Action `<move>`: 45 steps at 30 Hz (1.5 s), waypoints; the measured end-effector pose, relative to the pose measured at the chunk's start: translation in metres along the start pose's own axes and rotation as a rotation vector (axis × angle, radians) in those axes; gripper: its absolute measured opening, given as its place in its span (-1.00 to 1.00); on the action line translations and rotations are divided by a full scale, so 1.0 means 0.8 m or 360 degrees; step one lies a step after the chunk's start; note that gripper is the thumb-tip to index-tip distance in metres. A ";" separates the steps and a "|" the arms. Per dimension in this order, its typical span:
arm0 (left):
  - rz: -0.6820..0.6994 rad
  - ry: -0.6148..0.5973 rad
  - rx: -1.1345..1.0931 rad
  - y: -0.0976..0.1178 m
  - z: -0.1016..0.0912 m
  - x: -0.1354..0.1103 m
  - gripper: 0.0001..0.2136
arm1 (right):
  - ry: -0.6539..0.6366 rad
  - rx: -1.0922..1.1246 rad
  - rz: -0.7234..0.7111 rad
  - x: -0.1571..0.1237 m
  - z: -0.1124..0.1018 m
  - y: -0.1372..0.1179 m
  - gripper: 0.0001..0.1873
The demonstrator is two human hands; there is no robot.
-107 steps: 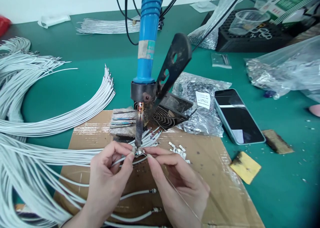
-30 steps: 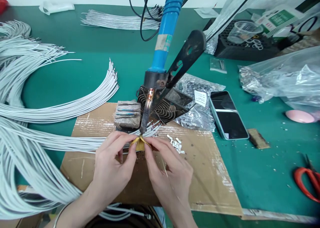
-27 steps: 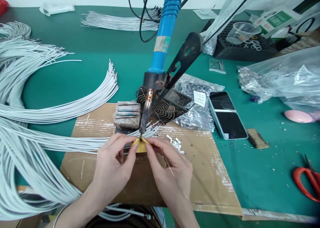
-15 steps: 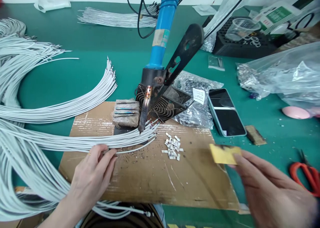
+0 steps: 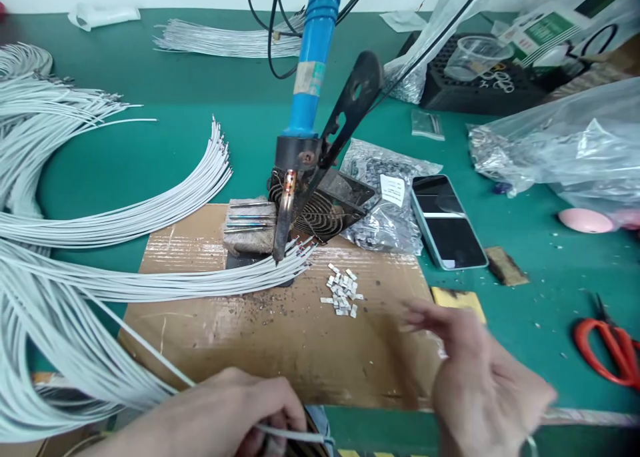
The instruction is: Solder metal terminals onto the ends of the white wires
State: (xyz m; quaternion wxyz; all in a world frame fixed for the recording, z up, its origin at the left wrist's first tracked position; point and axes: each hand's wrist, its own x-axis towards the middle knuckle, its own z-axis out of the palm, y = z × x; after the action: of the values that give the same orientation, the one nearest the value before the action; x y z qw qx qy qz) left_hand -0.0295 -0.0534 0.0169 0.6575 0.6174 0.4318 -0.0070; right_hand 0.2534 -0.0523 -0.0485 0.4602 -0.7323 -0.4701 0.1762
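Observation:
My left hand (image 5: 225, 407) is closed around a single white cable (image 5: 295, 434) at the front edge of the cardboard. The cable's end pokes out to the right of the fingers. My right hand (image 5: 480, 370), blurred, hangs over the right side of the cardboard (image 5: 320, 357), fingers stretched leftward and nothing visible in them. Just behind it lies a yellow sponge (image 5: 463, 300). A blue-handled soldering iron (image 5: 313, 63) points tip down above a bundle of white cables (image 5: 200, 285). Small metal terminals (image 5: 343, 293) form a loose pile right of the cable ends.
A sponge block with metal strips (image 5: 250, 227) sits left of the iron's coiled holder (image 5: 320, 210). Rightward are a bag of parts (image 5: 385, 207), a phone (image 5: 450, 223) and red scissors (image 5: 607, 350). More white cables (image 5: 65, 337) fill the left side.
My right hand has let go of the yellow sponge, which now lies on the table, and moved left. My left hand has moved down toward me with one cable, away from the bundle.

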 end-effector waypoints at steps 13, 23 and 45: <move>0.0086 0.0444 -0.1743 -0.016 -0.002 0.038 -0.72 | -0.0877 0.0936 0.0143 -0.051 0.077 -0.079 -0.81; 0.0076 0.0581 -0.1718 -0.008 0.003 0.039 -0.64 | -0.0972 0.1120 0.0213 -0.057 0.080 -0.084 -0.82; 0.0076 0.0950 -0.0978 0.000 0.007 0.034 -0.55 | -0.1036 0.0874 0.0153 -0.045 0.067 -0.089 -0.84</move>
State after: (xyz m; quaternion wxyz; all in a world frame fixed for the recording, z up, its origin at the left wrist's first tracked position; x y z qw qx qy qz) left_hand -0.0093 -0.0439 0.0002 0.6570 0.3776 0.5709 0.3161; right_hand 0.1611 -0.0465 -0.0227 0.4570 -0.5099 -0.4918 0.5379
